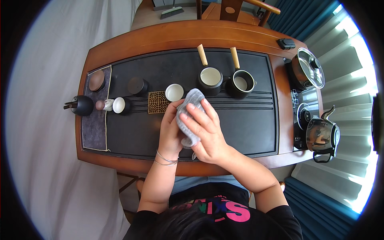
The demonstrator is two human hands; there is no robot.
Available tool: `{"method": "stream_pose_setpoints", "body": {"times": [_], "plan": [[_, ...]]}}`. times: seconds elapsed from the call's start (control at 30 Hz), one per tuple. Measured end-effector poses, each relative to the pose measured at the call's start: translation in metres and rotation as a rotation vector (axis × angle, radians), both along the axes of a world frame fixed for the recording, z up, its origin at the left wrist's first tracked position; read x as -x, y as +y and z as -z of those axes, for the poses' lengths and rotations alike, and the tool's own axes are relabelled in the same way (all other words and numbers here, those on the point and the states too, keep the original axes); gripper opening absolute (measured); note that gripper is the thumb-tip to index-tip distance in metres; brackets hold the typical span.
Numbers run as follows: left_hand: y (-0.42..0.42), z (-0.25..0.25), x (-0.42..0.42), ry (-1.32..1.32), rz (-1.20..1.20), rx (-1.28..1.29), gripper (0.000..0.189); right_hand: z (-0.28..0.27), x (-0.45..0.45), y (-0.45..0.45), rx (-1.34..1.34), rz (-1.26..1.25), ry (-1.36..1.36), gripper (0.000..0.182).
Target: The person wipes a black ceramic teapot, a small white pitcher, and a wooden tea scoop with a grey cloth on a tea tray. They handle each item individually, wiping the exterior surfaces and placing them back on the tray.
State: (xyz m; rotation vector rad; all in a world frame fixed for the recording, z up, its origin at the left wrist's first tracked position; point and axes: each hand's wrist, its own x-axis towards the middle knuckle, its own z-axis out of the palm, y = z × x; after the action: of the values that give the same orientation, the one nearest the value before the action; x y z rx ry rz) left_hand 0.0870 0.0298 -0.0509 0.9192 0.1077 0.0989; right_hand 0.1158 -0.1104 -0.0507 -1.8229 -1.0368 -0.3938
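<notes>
Both hands meet over the near middle of a black tea tray. My left hand and my right hand press a folded grey cloth between them; whether something lies inside the cloth cannot be told. Just beyond the fingertips stands a white-lined cup, next to a brass-coloured lattice trivet. Two dark side-handled pots with pale wooden handles, a left pot and a right pot, stand farther back to the right. Part of a small shiny object shows under my right wrist.
Left on the tray are a dark round lidded jar, a white-topped cup, a small figurine, a brown-lidded jar and a black tool holder. At right, a glass-lidded pot and a kettle stand by a hob.
</notes>
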Motion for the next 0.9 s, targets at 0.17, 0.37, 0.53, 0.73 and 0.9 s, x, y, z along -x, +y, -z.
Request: {"method": "stream_pose_setpoints", "body": {"times": [0.17,0.37,0.53,0.73,0.9], "plan": [[-0.002,0.006,0.0,-0.055,0.146,0.037,0.061,-0.005,-0.017,-0.006,-0.277,-0.081,0.356,0.048],[-0.007,0.006,-0.001,-0.008,0.08,0.024,0.063,0.0,-0.006,0.005,-0.288,-0.012,0.468,0.049],[-0.007,0.004,0.001,0.085,0.048,0.207,0.048,-0.005,0.008,0.005,0.054,0.065,0.047,0.063],[-0.011,0.0,-0.001,0.12,-0.016,0.249,0.054,0.001,0.004,0.007,-0.04,0.031,0.052,0.037],[-0.01,0.005,0.001,0.109,-0.033,0.094,0.051,-0.014,0.001,0.0,0.078,0.063,0.053,0.032]]}}
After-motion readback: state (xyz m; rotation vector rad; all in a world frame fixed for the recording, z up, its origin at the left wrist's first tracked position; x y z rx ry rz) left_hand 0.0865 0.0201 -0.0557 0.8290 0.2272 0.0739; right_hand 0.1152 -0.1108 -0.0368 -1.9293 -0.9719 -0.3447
